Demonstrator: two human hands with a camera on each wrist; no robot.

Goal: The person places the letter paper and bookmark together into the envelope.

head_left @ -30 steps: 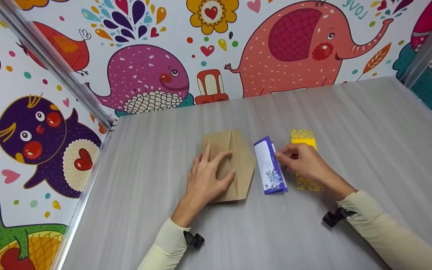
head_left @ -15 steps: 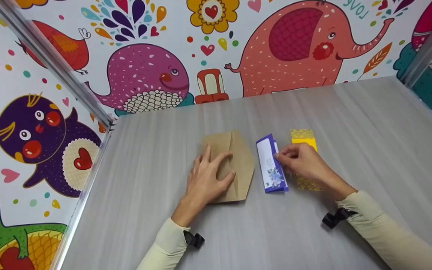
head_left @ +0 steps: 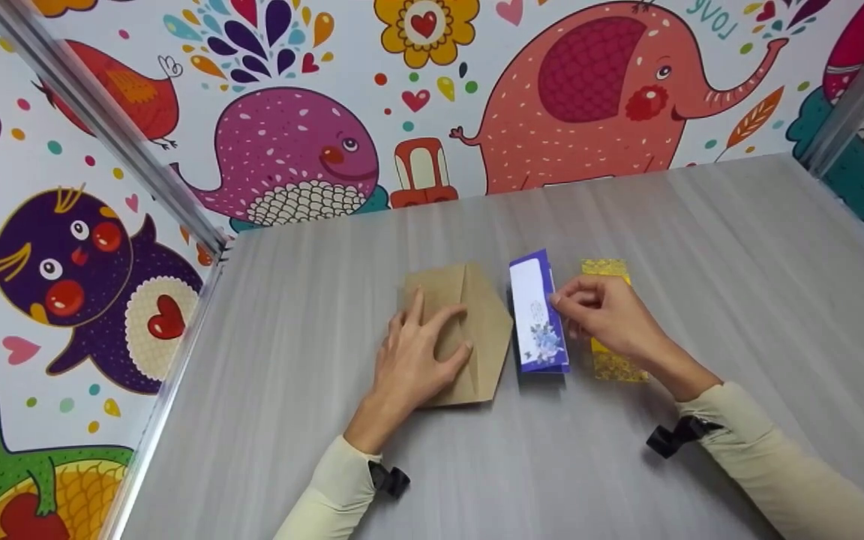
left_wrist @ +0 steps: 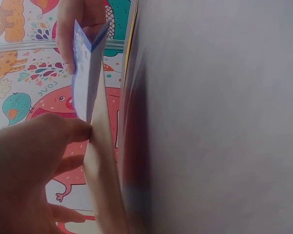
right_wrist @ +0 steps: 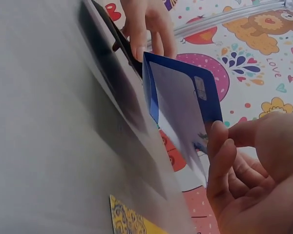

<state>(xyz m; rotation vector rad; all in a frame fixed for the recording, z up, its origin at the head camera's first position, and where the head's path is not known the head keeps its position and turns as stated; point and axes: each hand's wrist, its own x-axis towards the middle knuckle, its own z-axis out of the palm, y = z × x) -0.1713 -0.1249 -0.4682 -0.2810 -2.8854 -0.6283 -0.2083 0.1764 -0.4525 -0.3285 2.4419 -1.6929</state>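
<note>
And it's the right hand (head_left: pixel 608 315) with the action: thumb and fingertips pinch the folded purple card (head_left: pixel 531 307) by its nearer long edge, the other fingers curled in behind. The card hangs off those fingertips toward the left hand (head_left: pixel 417 352), clear of the grey table (head_left: pixel 289 337), with a dark shadow just below its bottom end.

Over on the left, the fingers are spread – forefinger stretched out ahead, thumb held wide of it – and the hand rests on the brown envelope (head_left: pixel 488 330). That envelope lies under the palm and fingers, its pointed flap reaching past the thumb toward the purple card; whether the two touch, the head view can't settle.

A good look at the card itself: purple border, long white panel, blue flowers at the end nearest the person, a small patch of print above them. In the wrist views its two leaves part in a narrow V – folded, but not flat.

And beneath the right hand, partly covered by it, lies a yellow card (head_left: pixel 621 366) with gold-patterned ends, flat on the table.
</note>
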